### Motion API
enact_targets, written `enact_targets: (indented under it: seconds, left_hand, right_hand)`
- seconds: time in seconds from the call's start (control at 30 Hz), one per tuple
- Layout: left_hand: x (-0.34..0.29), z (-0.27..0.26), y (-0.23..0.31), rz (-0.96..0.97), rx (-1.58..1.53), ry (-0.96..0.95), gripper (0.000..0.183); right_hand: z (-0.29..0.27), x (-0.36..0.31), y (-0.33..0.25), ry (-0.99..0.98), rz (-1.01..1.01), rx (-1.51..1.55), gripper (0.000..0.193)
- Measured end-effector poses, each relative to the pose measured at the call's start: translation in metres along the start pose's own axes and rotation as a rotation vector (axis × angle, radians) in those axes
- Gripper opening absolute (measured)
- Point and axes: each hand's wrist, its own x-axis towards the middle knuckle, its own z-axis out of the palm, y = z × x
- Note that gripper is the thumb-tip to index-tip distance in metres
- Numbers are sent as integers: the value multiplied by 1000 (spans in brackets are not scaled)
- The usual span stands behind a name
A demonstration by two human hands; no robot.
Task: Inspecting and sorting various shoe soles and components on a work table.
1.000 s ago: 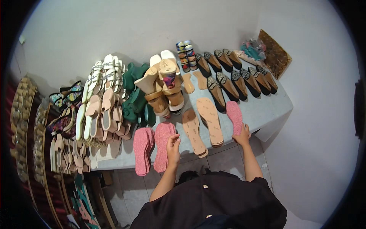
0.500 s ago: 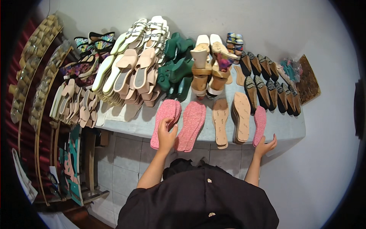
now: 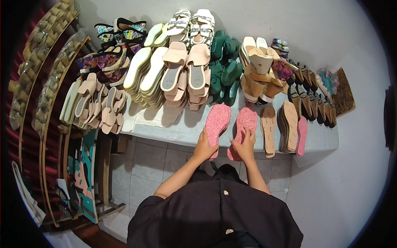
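Note:
Two stacks of pink speckled insoles lie at the table's front edge. My left hand (image 3: 203, 147) grips the lower side of the left pink insoles (image 3: 218, 120). On the right pink insoles (image 3: 245, 118) my right hand (image 3: 245, 145) has its fingers over the top and its thumb at the near left side. Just right of that hand are some tan insoles (image 3: 268, 132), then a taller stack of tan insoles (image 3: 288, 124). Another pink insole (image 3: 302, 134) lies at the far right of this row, touched by neither hand.
Behind the insoles on the table (image 3: 165, 134) stand beige slides (image 3: 198, 76), pale soles (image 3: 153, 70), green heels (image 3: 225, 68), wooden-heeled sandals (image 3: 260, 74) and black embellished shoes (image 3: 308, 95). Racks of wrapped heel blocks (image 3: 53, 78) rise at the left, beside a wooden stand (image 3: 103, 173).
My right hand has moved left from the far-right pink insole to the right pink stack. My left hand has shifted to the left stack's lower side. The view has shifted too.

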Motion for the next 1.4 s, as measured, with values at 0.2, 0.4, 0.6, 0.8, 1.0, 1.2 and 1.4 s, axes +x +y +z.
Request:
enact_targets:
  seconds: [0.2,0.4,0.6,0.8,1.0,1.2,1.4]
  left_hand:
    - [2,5,-24,80,4,44,90]
    - [0,0,-7,73,111,123,86]
    - [-1,-12,-2,21,152,112,79]
    - [-12,-18,-7,124,140,78,56]
    - [-11,-33,-3,103,-2,-59,51]
    - [-10,-38,23,125,325,-138,74]
    - [-8,-39,22,109,374,-163,71]
  right_hand:
    - [18,-9,8,-73,31,-9,77]
    - [17,-13,-4,-41,67,-104,68]
    - [17,-8,-50,-387,-199,-248,51]
    - [30,-16,-47,-377,-317,-301,51]
    - [27,-24,-41,-362,-314,-278,49]
    - [24,-20,-40,-399,-349,-377,54]
    - [21,-12,-35,-500,-356,-367,53]
